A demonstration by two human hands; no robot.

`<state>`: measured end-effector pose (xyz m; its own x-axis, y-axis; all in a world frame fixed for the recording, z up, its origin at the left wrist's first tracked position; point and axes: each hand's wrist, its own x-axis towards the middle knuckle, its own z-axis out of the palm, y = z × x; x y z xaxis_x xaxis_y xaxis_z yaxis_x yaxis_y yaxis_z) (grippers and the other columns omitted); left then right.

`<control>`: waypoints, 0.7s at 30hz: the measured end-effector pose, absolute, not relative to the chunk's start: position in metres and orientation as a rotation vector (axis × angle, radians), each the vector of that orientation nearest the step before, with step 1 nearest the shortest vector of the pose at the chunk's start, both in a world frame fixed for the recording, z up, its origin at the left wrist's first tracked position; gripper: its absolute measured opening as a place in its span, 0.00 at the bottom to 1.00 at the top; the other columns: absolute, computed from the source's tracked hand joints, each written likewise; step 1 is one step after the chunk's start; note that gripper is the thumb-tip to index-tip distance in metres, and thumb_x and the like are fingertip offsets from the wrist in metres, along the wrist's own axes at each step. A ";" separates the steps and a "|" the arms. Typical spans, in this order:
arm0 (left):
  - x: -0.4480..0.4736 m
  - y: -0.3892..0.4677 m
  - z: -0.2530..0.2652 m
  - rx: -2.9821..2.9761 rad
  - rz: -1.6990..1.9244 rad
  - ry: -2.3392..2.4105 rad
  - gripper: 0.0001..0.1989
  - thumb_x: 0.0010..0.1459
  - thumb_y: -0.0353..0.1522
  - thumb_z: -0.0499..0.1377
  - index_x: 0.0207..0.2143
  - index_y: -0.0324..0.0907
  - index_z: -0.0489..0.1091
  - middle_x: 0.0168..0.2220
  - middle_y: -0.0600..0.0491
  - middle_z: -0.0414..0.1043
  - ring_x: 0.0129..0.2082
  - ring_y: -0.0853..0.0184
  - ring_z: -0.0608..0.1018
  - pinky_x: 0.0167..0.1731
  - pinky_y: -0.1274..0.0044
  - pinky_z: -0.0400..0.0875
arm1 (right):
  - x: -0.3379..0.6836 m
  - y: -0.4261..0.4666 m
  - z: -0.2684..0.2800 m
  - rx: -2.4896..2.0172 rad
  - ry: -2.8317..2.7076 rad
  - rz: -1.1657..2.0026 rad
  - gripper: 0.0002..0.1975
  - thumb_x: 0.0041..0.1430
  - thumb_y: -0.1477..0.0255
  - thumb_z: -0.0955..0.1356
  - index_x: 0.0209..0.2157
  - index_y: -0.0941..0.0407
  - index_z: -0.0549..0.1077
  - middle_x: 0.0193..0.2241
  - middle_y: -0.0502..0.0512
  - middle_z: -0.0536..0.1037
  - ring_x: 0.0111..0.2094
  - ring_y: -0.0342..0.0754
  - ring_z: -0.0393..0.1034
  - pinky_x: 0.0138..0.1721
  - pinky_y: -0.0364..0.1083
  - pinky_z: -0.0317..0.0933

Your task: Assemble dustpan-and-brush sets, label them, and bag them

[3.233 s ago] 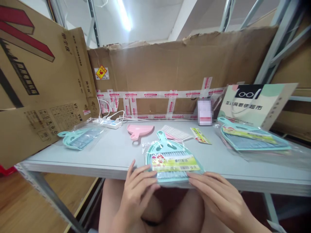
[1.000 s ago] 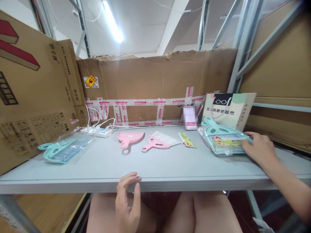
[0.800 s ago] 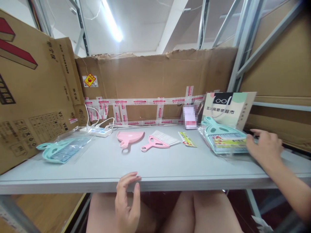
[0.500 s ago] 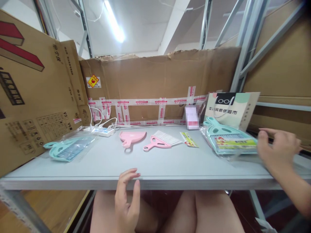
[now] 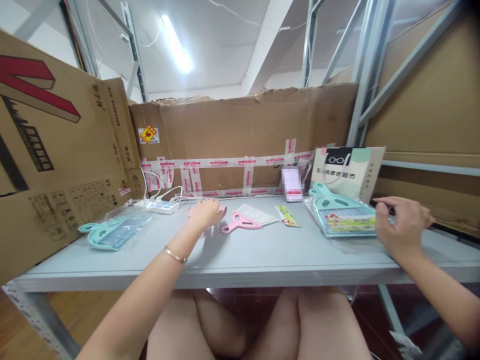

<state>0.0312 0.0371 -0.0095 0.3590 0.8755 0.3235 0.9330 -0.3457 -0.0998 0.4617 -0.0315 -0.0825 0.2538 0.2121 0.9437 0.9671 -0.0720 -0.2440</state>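
my left hand (image 5: 208,212) was stretched over the pink dustpan (image 5: 191,211), which sat left of centre towards the far side of the tabletop (image 5: 262,255). the back of that hand hid its fingers, so i could not tell whether they had gripped the pan or merely lay over it; coming from above probably suited so low, flat a thing.

my right hand (image 5: 403,225) was loosely curled at the right edge of the bagged teal set (image 5: 345,212); whether its fingertips pinched the clear film, i could not tell. that set lay flat, just in front of the paper bag (image 5: 345,172), likely to keep the near middle free for handling.

between my hands, the pink brush (image 5: 255,216) lay with its handle to the left, easy to reach, and the printed card (image 5: 288,216) was just right of its bristles. another bagged teal set (image 5: 112,233) lay far left, perhaps to keep it apart.
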 end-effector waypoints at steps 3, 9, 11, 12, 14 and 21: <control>0.041 0.056 -0.027 -2.365 -0.148 -1.631 0.14 0.59 0.31 0.47 0.42 0.35 0.69 0.45 0.39 0.71 0.45 0.55 0.73 0.44 0.67 0.63 | 0.461 -0.035 -0.083 -1.495 -1.203 -0.947 0.19 0.57 0.61 0.54 0.31 0.57 0.69 0.36 0.65 0.75 0.42 0.56 0.67 0.45 0.52 0.51; 0.030 0.057 -0.040 -2.374 -0.121 -1.623 0.14 0.55 0.23 0.48 0.40 0.39 0.70 0.43 0.42 0.73 0.43 0.58 0.74 0.42 0.70 0.62 | 0.454 -0.043 -0.079 -1.485 -1.233 -0.929 0.17 0.58 0.64 0.54 0.31 0.57 0.69 0.36 0.66 0.75 0.43 0.56 0.68 0.47 0.53 0.51; 0.025 0.055 -0.038 -2.351 -0.119 -1.633 0.15 0.54 0.22 0.49 0.42 0.38 0.69 0.43 0.41 0.73 0.44 0.57 0.74 0.43 0.69 0.61 | 0.451 -0.047 -0.078 -1.464 -1.166 -0.922 0.19 0.59 0.63 0.53 0.31 0.58 0.69 0.35 0.67 0.75 0.42 0.57 0.68 0.47 0.53 0.52; 0.023 0.055 -0.037 -2.337 -0.119 -1.641 0.15 0.54 0.22 0.49 0.43 0.37 0.68 0.44 0.41 0.72 0.44 0.57 0.73 0.43 0.69 0.61 | 0.451 -0.049 -0.078 -1.447 -1.138 -0.918 0.19 0.59 0.63 0.53 0.30 0.58 0.69 0.34 0.67 0.75 0.42 0.57 0.68 0.47 0.53 0.53; 0.019 0.055 -0.038 -2.309 -0.117 -1.661 0.16 0.54 0.22 0.49 0.45 0.36 0.67 0.44 0.39 0.72 0.45 0.56 0.73 0.43 0.69 0.61 | 0.452 -0.052 -0.078 -1.420 -1.127 -0.903 0.19 0.59 0.64 0.53 0.30 0.58 0.69 0.33 0.68 0.75 0.42 0.57 0.68 0.47 0.53 0.54; 0.018 0.066 -0.047 -2.217 -0.128 -1.737 0.16 0.54 0.21 0.49 0.44 0.34 0.67 0.42 0.37 0.72 0.45 0.53 0.72 0.43 0.64 0.59 | 0.409 -0.045 -0.050 -1.105 -1.112 -0.788 0.13 0.58 0.66 0.56 0.28 0.55 0.68 0.29 0.61 0.73 0.35 0.54 0.68 0.39 0.52 0.60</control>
<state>0.0175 0.0664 -0.0473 0.2562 0.9297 0.2646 0.9584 -0.2087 -0.1946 0.4090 -0.0446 -0.0504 0.2863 0.0305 0.9577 0.9137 0.2924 -0.2824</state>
